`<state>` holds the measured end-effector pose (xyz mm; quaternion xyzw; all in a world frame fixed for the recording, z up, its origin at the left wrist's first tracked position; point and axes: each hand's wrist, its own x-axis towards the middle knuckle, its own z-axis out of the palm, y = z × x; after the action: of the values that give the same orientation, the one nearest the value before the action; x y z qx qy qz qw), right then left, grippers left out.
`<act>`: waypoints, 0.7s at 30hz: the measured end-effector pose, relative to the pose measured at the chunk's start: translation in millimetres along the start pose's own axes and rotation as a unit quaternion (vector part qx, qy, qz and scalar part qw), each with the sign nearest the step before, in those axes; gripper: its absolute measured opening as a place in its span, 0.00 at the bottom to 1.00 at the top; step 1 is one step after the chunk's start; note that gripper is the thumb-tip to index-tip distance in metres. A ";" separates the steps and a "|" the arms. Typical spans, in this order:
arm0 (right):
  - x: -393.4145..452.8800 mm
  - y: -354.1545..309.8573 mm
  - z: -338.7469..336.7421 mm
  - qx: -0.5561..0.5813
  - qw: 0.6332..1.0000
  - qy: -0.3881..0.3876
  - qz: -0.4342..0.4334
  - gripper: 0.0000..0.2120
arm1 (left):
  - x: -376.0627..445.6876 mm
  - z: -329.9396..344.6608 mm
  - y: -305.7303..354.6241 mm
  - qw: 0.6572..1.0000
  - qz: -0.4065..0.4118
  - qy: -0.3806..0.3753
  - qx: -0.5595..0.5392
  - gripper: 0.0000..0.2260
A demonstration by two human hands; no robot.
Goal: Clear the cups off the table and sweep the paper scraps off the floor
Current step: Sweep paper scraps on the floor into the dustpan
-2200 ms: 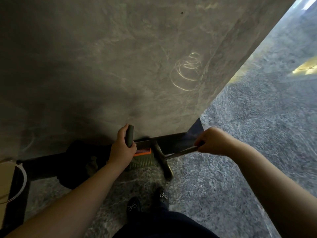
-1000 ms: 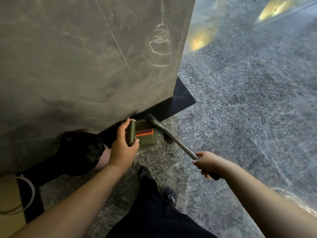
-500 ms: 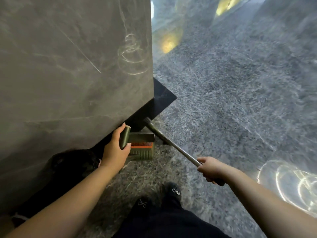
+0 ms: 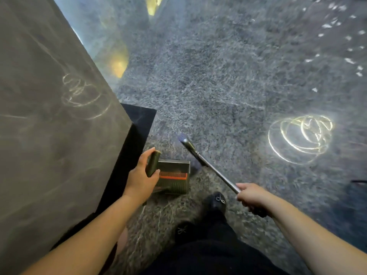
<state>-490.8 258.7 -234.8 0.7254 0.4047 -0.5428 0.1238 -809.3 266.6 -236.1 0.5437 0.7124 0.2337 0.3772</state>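
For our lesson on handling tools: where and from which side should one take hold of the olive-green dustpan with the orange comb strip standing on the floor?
Grip the olive-green dustpan by its upright olive-green handle, coming from above on the table side, as the left hand does. The handle rises clear of the pan, while the far side faces the metal-handled broom held in the right hand.

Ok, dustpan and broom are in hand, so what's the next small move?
Probably carry both toward the white paper scraps at upper right: the left hand grips the dustpan, the right hand the broom, and the scraps lie well beyond them.
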 end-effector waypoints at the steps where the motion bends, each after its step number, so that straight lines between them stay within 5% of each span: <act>1: -3.9 14.5 2.7 0.017 1.000 0.007 0.013 0.15 | 0.1 5.6 4.8 1.000 0.013 -0.010 0.005 0.29; 6: -15.4 92.3 16.5 0.050 0.994 0.056 0.078 0.03 | -2.2 39.5 37.8 0.994 0.071 -0.080 0.020 0.30; 13: -37.6 203.9 11.6 0.203 0.961 0.113 0.153 0.14 | -11.7 106.6 100.5 0.976 0.131 -0.163 0.063 0.29; 21: -68.4 314.5 12.2 0.248 0.939 0.130 0.203 0.09 | -41.1 195.1 165.9 0.949 0.176 -0.240 0.105 0.28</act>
<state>-277.9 18.3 -260.4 0.8639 0.1146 -0.4904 -0.0059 -550.5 262.1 -219.4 0.7370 0.5139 0.0830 0.4310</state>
